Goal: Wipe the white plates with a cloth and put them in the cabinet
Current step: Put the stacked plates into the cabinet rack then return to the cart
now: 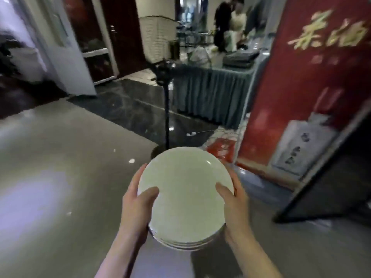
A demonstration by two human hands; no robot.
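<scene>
Both forearms reach in from the near edge, carrying a stack of white plates at waist height over the grey floor. Left hand and right hand clamp opposite rims, thumbs pressed on the top plate, fingers curled beneath out of sight. No cloth or cabinet shows, so this looks like the carry. Keeping the stack level, with equal pressure from both sides, should stop the plates sliding; the fan stand and red signboard ahead need a wide berth.
</scene>
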